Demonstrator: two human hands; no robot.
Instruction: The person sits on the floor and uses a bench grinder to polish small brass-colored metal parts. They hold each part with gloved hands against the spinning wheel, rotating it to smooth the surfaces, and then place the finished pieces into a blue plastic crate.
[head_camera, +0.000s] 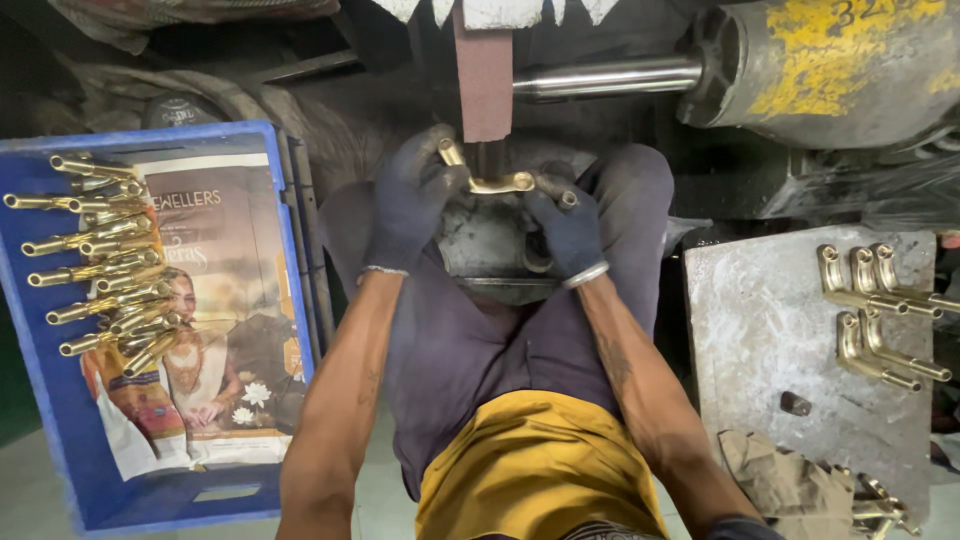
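Both my hands wear dark gloves and grip one brass tap piece (497, 182) between my knees. My left hand (408, 205) holds its left, upturned end and my right hand (566, 226) holds its right end. The piece lies against the lower end of a reddish-brown sanding belt (484, 70) that runs down from above. Below the piece sits a round grey metal machine part (487, 240).
A blue crate (60, 420) at my left is lined with a printed paper and holds several brass tap pieces (100, 265). At my right a grey stone slab (770, 330) carries several more brass pieces (880, 310). A steel shaft (605, 76) leads to a yellow-painted motor (840, 55).
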